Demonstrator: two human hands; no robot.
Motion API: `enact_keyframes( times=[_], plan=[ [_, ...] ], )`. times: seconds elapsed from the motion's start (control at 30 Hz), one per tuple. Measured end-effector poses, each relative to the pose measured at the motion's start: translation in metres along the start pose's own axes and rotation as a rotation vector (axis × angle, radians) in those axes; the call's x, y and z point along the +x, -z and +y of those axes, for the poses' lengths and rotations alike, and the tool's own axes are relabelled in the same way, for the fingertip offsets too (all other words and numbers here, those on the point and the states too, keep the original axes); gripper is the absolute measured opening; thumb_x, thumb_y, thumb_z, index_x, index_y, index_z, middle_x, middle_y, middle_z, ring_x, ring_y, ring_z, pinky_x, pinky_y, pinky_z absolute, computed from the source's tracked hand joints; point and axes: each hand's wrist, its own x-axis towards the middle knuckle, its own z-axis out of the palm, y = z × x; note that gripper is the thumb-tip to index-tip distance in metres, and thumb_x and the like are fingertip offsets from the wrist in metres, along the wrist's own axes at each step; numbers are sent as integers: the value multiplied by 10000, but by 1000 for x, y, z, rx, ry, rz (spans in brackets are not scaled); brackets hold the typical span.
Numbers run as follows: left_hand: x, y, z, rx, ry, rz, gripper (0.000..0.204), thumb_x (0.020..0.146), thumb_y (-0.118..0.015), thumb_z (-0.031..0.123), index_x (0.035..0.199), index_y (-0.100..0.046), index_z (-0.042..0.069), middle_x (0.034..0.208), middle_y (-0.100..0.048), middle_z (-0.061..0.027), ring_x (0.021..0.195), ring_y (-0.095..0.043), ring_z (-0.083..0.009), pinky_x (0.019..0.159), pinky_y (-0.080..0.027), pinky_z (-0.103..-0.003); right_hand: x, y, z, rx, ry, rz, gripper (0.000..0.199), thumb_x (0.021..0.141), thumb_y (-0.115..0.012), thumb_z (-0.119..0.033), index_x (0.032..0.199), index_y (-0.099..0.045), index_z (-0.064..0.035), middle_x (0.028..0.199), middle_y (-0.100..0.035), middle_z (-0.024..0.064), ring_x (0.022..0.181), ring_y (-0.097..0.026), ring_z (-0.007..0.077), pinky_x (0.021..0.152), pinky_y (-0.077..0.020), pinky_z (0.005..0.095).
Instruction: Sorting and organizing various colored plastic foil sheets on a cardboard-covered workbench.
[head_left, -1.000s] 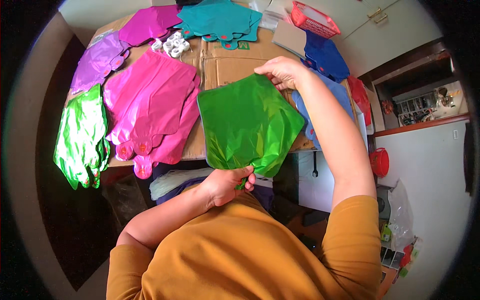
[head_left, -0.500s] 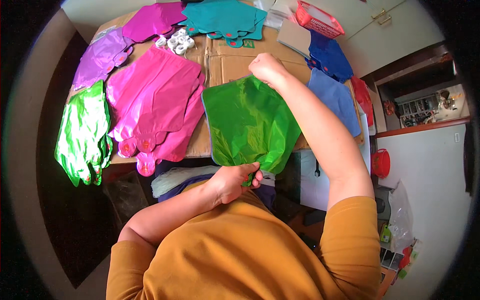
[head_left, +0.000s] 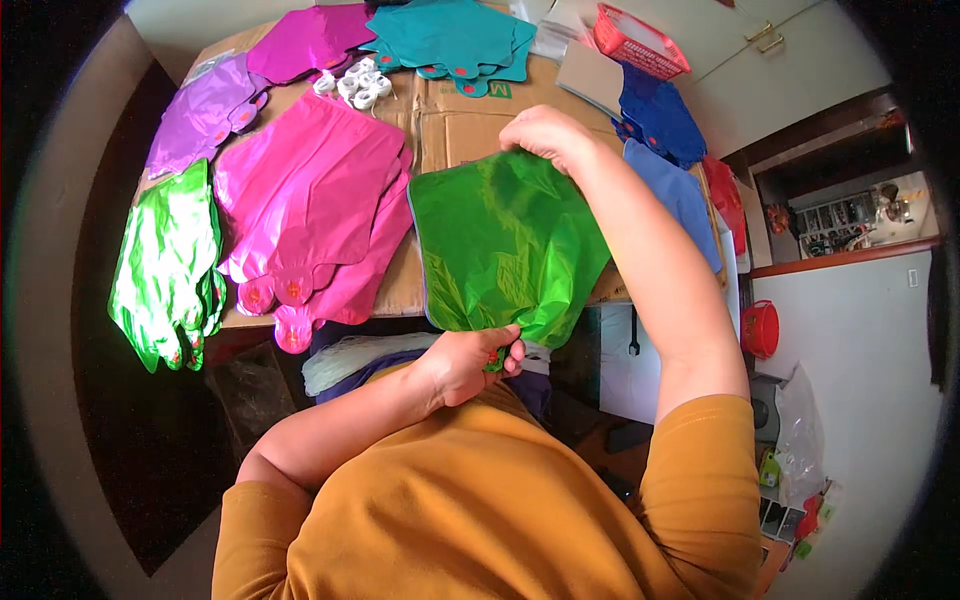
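Observation:
A flat, shiny green foil balloon (head_left: pixel 500 235) hangs between my hands, in front of the cardboard-covered table. My left hand (head_left: pixel 470 362) is closed round its gathered lower end, close to my waist, and creases fan up from that grip. Small red spots show between the fingers there. At the balloon's far right edge, my right hand (head_left: pixel 548 135) is bent over with curled fingers, closed on the foil. Its fingertips are partly hidden. A stack of pink foil balloons (head_left: pixel 310 190) lies just left of the green one.
Cardboard (head_left: pixel 445 120) covers the table. Around it lie bright green (head_left: pixel 165 260), purple (head_left: pixel 205 105), magenta (head_left: pixel 305 40), teal (head_left: pixel 445 35), dark blue (head_left: pixel 660 110) and light blue (head_left: pixel 675 200) foil stacks. White rolls (head_left: pixel 358 83) and a red basket (head_left: pixel 640 42) sit at the back.
My right hand has shifted slightly and its wrist bends more, the fingers now reaching over the foil's far edge. The green balloon has moved a little to the right. My left hand stays put.

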Motion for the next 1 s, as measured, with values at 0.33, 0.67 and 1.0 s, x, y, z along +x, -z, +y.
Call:
enact_keyframes(
  times=[0.33,0.67,1.0],
  plan=[
    [2,6,4,-59,7,-123,173,968,-556,213,956,-577,42,851,-592,-58,772,-542,-172,846,-486,-357,-14,7,-8,52,43,-41,243,726,-561,76,927,-683,12,752,-659,94,602,-599,152,526,-493,304],
    [5,0,3,-173,10,-34,120,974,-556,174,1034,-525,75,843,-569,-56,718,-512,-150,784,-497,-354,-12,8,-7,103,36,-34,290,670,-571,116,867,-736,-18,797,-693,79,710,-608,169,636,-494,307],
    [0,-3,7,-96,12,-73,118,991,-547,198,925,-548,101,781,-538,2,680,-460,-113,773,-472,-325,5,36,-4,2,85,-215,273,766,-642,62,1021,-694,-21,909,-688,90,800,-637,148,678,-530,303]
  ],
)
